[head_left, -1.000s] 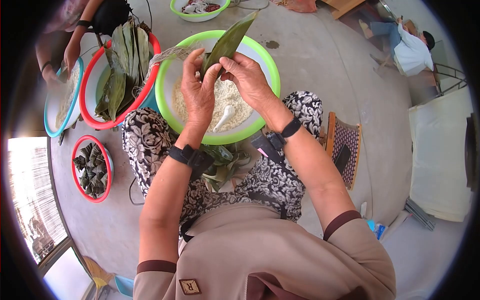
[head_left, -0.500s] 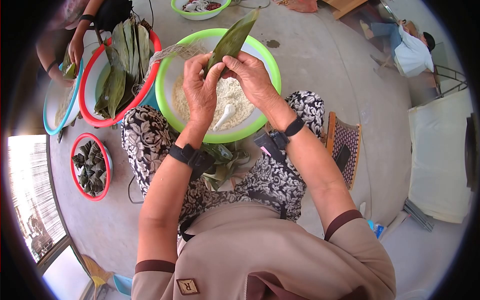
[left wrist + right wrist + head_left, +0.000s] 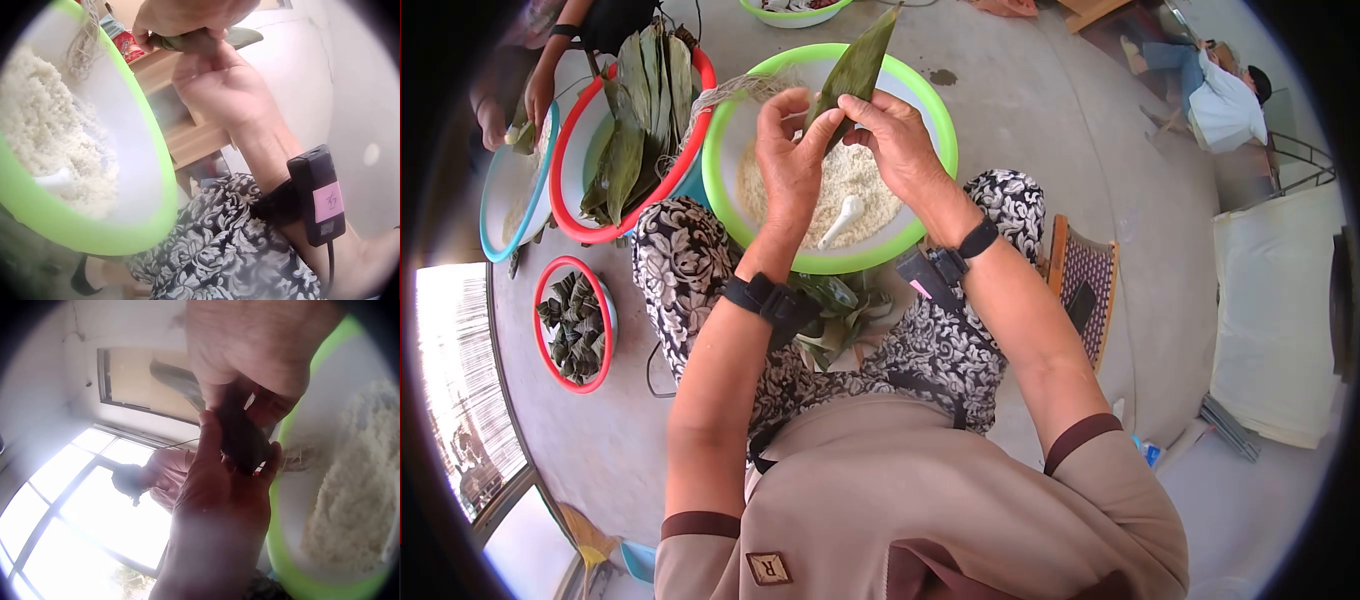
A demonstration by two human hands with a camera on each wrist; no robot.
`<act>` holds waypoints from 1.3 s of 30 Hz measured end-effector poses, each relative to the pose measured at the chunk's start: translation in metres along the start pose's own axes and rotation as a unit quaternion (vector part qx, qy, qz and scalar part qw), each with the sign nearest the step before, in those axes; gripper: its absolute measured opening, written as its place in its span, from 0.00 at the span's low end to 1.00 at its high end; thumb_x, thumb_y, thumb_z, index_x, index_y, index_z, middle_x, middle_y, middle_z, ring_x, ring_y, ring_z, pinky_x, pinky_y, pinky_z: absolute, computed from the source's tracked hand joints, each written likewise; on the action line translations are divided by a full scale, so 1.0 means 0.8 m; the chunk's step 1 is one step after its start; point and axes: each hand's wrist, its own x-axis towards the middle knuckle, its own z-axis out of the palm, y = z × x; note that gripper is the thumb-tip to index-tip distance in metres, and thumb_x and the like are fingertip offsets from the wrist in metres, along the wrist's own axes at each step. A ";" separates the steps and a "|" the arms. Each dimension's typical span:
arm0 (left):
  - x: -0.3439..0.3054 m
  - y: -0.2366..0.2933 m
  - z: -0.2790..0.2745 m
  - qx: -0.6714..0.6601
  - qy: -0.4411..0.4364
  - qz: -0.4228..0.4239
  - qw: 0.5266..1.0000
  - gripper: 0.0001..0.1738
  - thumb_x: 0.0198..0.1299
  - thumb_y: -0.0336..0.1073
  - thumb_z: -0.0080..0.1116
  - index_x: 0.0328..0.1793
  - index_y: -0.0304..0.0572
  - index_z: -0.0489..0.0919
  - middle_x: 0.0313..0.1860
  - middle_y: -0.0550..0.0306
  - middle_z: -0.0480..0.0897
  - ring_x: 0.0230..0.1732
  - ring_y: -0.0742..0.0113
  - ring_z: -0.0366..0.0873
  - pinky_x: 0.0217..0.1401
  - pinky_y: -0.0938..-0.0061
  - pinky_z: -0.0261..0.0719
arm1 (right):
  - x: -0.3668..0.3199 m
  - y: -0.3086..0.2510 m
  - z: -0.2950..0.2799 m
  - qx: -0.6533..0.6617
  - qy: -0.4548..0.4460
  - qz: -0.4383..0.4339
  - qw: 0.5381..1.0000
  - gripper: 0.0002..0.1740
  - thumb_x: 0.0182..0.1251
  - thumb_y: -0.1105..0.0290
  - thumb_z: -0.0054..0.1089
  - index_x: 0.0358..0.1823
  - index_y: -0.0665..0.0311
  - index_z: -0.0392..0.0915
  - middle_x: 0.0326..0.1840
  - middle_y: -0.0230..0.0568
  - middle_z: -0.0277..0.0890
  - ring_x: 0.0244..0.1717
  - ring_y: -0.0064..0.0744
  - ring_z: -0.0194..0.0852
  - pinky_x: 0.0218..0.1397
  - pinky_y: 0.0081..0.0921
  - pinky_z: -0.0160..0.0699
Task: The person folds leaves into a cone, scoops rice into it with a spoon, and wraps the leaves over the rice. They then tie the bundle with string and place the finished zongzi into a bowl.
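Observation:
A long green leaf [image 3: 858, 70] is held upright over the wide green-rimmed basin [image 3: 830, 262], its pointed tip away from me. My left hand [image 3: 791, 168] pinches the leaf's lower part between thumb and curled fingers. From the other side my right hand [image 3: 903, 152] grips it, thumb along its face. In the right wrist view the dark folded leaf [image 3: 240, 434] lies between both hands; its inside is hidden. Below the hands, white rice [image 3: 865, 180] fills the basin's bottom, and a white spoon [image 3: 843, 220] lies on it.
Left of the basin, a red-rimmed tub [image 3: 578, 236] holds long leaves [image 3: 635, 130] with strings [image 3: 735, 92] over its edge. Wrapped leaf parcels [image 3: 578, 330] fill a smaller red-rimmed basin. Another person's hand [image 3: 540, 95] works over a blue-rimmed basin [image 3: 485, 215]. A woven stool [image 3: 1090, 280] stands right.
Both hands stay on the leaf with only small shifts of the fingers. The whole head view has slid slightly. At the far left, the other person's hands have moved with a leaf above the blue-rimmed basin.

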 end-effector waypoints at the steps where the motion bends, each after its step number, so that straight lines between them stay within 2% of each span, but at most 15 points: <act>1: 0.003 0.005 0.000 -0.036 0.001 -0.001 0.999 0.25 0.61 0.37 0.66 0.60 0.32 0.73 0.49 0.55 0.77 0.49 0.71 0.75 0.52 0.78 0.74 | 0.000 -0.003 0.000 0.004 -0.002 0.000 1.000 0.10 0.68 0.62 0.61 0.43 0.59 0.84 0.38 0.25 0.80 0.36 0.14 0.72 0.40 0.18 0.72; 3: 0.007 0.003 0.000 -0.071 0.002 -0.002 0.997 0.29 0.61 0.36 0.66 0.65 0.32 0.69 0.51 0.54 0.77 0.50 0.70 0.76 0.53 0.78 0.75 | -0.002 -0.005 -0.003 0.007 -0.004 -0.001 1.000 0.10 0.68 0.62 0.61 0.43 0.59 0.84 0.38 0.25 0.81 0.36 0.14 0.72 0.40 0.18 0.72; 5: 0.015 -0.007 -0.008 -0.066 -0.045 -0.031 0.996 0.45 0.53 0.43 0.74 0.72 0.33 0.62 0.58 0.48 0.75 0.54 0.63 0.78 0.49 0.71 0.80 | -0.002 -0.006 -0.006 0.019 -0.014 0.008 1.000 0.11 0.68 0.61 0.61 0.45 0.59 0.84 0.39 0.25 0.81 0.38 0.14 0.73 0.42 0.18 0.72; 9: 0.019 -0.012 -0.014 -0.127 -0.120 -0.066 0.982 0.48 0.54 0.44 0.73 0.75 0.31 0.59 0.65 0.42 0.72 0.58 0.60 0.76 0.56 0.68 0.79 | -0.002 -0.002 -0.018 0.032 -0.045 0.015 0.998 0.12 0.69 0.62 0.60 0.47 0.60 0.83 0.42 0.26 0.81 0.41 0.16 0.74 0.43 0.19 0.72; 11: 0.019 -0.018 -0.012 -0.147 -0.137 0.009 0.979 0.48 0.56 0.45 0.71 0.76 0.30 0.58 0.65 0.38 0.73 0.60 0.60 0.75 0.59 0.68 0.76 | -0.004 -0.002 -0.022 0.037 -0.065 0.013 0.997 0.11 0.69 0.64 0.60 0.48 0.60 0.82 0.44 0.27 0.81 0.43 0.17 0.75 0.45 0.20 0.73; 12: 0.020 -0.012 -0.015 -0.146 -0.133 0.011 0.980 0.48 0.56 0.45 0.71 0.76 0.30 0.58 0.65 0.38 0.73 0.60 0.60 0.75 0.59 0.68 0.76 | -0.004 -0.002 -0.023 0.037 -0.069 0.013 0.997 0.11 0.69 0.64 0.60 0.48 0.60 0.82 0.44 0.27 0.81 0.43 0.17 0.75 0.45 0.20 0.73; 14: 0.016 0.002 -0.022 -0.119 -0.201 -0.055 0.971 0.45 0.59 0.46 0.69 0.75 0.31 0.60 0.63 0.39 0.75 0.61 0.61 0.74 0.61 0.71 0.74 | -0.005 -0.001 -0.024 0.045 -0.066 0.020 0.997 0.11 0.69 0.66 0.61 0.48 0.60 0.82 0.44 0.27 0.81 0.44 0.18 0.75 0.45 0.21 0.73; 15: 0.015 0.004 -0.021 -0.112 -0.203 -0.049 0.972 0.35 0.64 0.43 0.64 0.71 0.30 0.67 0.57 0.54 0.78 0.55 0.72 0.74 0.57 0.79 0.71 | -0.005 -0.001 -0.024 0.044 -0.068 0.017 0.997 0.11 0.69 0.66 0.61 0.49 0.60 0.82 0.45 0.27 0.81 0.45 0.18 0.75 0.45 0.21 0.73; 19: 0.013 0.009 -0.026 -0.091 -0.235 -0.075 0.965 0.28 0.64 0.43 0.64 0.65 0.31 0.73 0.47 0.60 0.81 0.47 0.76 0.74 0.50 0.81 0.73 | -0.007 0.001 -0.024 0.032 -0.064 0.016 0.997 0.11 0.69 0.65 0.61 0.49 0.60 0.82 0.45 0.27 0.81 0.45 0.18 0.75 0.45 0.21 0.73; 21: 0.010 0.006 -0.022 -0.077 -0.195 -0.050 0.977 0.23 0.65 0.43 0.63 0.59 0.32 0.77 0.41 0.64 0.81 0.40 0.79 0.74 0.44 0.81 0.73 | -0.008 0.001 -0.023 0.034 -0.046 0.016 0.998 0.11 0.68 0.65 0.62 0.48 0.59 0.82 0.44 0.26 0.80 0.44 0.17 0.75 0.45 0.20 0.74; 25: 0.000 0.014 -0.016 0.003 -0.150 0.002 0.989 0.21 0.66 0.43 0.61 0.57 0.34 0.77 0.38 0.63 0.81 0.39 0.78 0.74 0.43 0.80 0.73 | -0.005 0.008 -0.021 0.026 -0.035 0.006 0.999 0.11 0.68 0.66 0.62 0.48 0.60 0.82 0.42 0.25 0.79 0.42 0.16 0.73 0.44 0.19 0.72; 27: -0.003 0.020 -0.013 0.064 -0.103 0.027 0.992 0.19 0.62 0.42 0.64 0.52 0.36 0.78 0.37 0.48 0.82 0.37 0.61 0.80 0.43 0.71 0.77 | -0.005 0.007 -0.019 0.031 -0.031 0.006 0.999 0.10 0.68 0.66 0.62 0.47 0.60 0.82 0.40 0.25 0.78 0.39 0.15 0.71 0.42 0.18 0.69; 30: -0.007 0.022 -0.009 0.087 -0.082 0.071 0.990 0.18 0.63 0.42 0.62 0.52 0.38 0.77 0.38 0.46 0.81 0.38 0.54 0.80 0.44 0.67 0.77 | -0.009 0.004 -0.014 0.046 -0.021 0.015 0.999 0.10 0.67 0.66 0.62 0.46 0.60 0.82 0.38 0.24 0.77 0.38 0.14 0.69 0.41 0.18 0.67; 36: -0.012 0.018 -0.005 0.142 -0.059 0.112 0.982 0.17 0.68 0.44 0.54 0.51 0.37 0.77 0.36 0.46 0.80 0.37 0.53 0.79 0.42 0.66 0.76 | -0.012 0.006 -0.014 0.050 -0.017 0.021 0.998 0.09 0.67 0.65 0.62 0.43 0.60 0.82 0.36 0.23 0.76 0.36 0.14 0.67 0.42 0.18 0.67; 39: -0.013 0.020 -0.004 0.122 -0.075 0.072 0.987 0.17 0.71 0.45 0.51 0.51 0.37 0.76 0.32 0.46 0.79 0.33 0.55 0.79 0.39 0.63 0.75 | -0.013 0.012 -0.017 0.038 -0.009 0.036 0.999 0.09 0.68 0.63 0.62 0.43 0.59 0.82 0.35 0.24 0.76 0.35 0.14 0.67 0.41 0.17 0.67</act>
